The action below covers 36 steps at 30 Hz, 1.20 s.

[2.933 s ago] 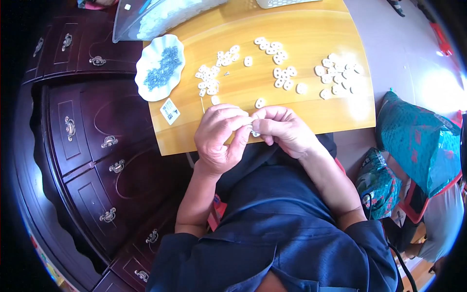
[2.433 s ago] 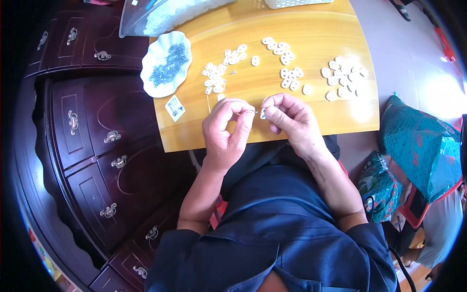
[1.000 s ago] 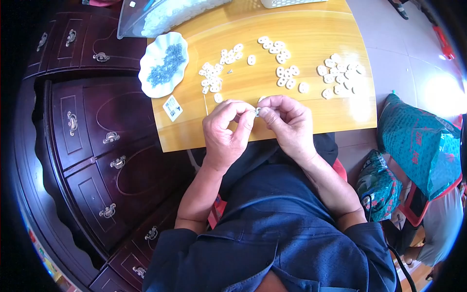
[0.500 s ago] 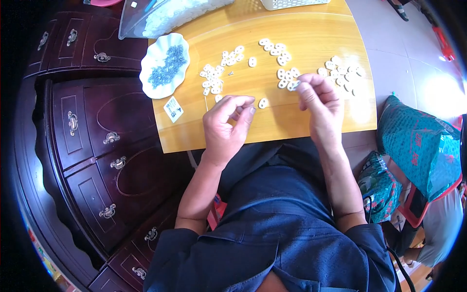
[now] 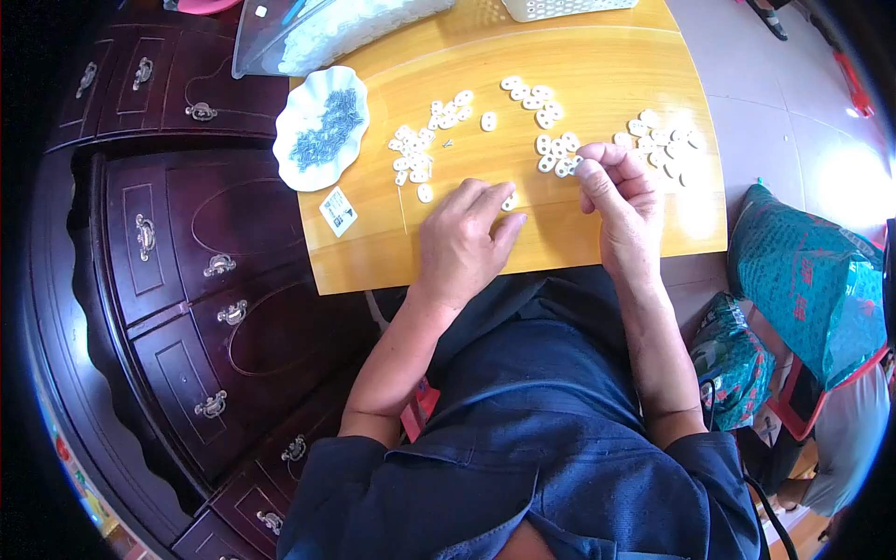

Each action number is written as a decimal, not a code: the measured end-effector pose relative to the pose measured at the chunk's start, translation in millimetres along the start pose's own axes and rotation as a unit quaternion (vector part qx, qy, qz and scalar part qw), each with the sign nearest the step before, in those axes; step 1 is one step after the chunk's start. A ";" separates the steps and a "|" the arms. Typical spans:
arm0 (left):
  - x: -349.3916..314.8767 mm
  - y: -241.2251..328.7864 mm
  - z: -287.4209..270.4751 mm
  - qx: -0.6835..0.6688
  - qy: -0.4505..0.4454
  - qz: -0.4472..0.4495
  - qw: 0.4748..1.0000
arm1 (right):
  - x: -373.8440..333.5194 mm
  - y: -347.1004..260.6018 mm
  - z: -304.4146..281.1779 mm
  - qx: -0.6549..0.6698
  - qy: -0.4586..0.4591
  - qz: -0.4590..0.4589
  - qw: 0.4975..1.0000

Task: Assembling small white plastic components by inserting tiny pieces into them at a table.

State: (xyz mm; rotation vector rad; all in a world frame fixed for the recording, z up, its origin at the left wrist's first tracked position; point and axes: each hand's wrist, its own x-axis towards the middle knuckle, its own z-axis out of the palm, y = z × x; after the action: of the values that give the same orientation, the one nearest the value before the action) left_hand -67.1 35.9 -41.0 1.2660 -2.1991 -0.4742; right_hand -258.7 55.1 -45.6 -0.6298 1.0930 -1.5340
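Observation:
My left hand [image 5: 467, 233] is palm down near the table's front edge, its index finger and thumb apart. Its fingertips reach over a small white oval piece with two holes [image 5: 510, 201], partly covering it. My right hand [image 5: 623, 205] is raised with thumb and forefinger pinched together. What lies in that pinch is too small to make out. Just beyond its fingertips lies a cluster of similar white pieces [image 5: 557, 147]. More of them form groups at left [image 5: 411, 149], far middle [image 5: 537, 96] and right [image 5: 667, 145].
A scalloped white dish [image 5: 313, 177] holds many small dark metal parts on the wooden table [image 5: 364, 261]. Behind it stands a clear bin [image 5: 250, 47] of white pieces, with a white basket [image 5: 560, 9] farther right. A printed card [image 5: 338, 212] lies below the dish.
My left hand has moved right and turned palm down over the single white piece, its fingers spreading. My right hand keeps its pinch almost in place.

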 end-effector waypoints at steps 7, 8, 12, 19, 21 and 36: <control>0.9 -2.2 2.5 0.013 -0.012 -0.008 1.000 | -0.4 0.6 1.3 -0.001 -0.006 0.014 1.000; 0.9 -2.0 2.3 0.016 -0.016 -0.015 1.000 | -0.6 0.5 1.4 -0.003 -0.004 0.017 1.000; -2.7 -4.3 3.1 -0.010 -0.033 -0.034 0.999 | 0.4 -0.2 0.9 -0.002 -0.001 0.014 1.000; -10.4 -4.8 2.1 -0.151 -0.002 -0.096 0.984 | -1.9 -1.7 5.4 -0.013 -0.002 0.019 1.000; -10.8 -4.8 1.6 -0.219 0.016 -0.115 0.969 | -2.5 -1.7 7.2 -0.017 -0.001 0.026 0.999; -3.7 25.1 -5.3 -0.518 0.044 -0.220 0.825 | -14.1 7.3 20.4 0.024 -0.029 0.046 0.998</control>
State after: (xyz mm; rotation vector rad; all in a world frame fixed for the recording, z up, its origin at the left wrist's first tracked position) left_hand -79.2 51.3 -24.1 1.0634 -1.1479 -1.4951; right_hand -234.3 62.4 -41.0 -0.5805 1.0249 -1.4499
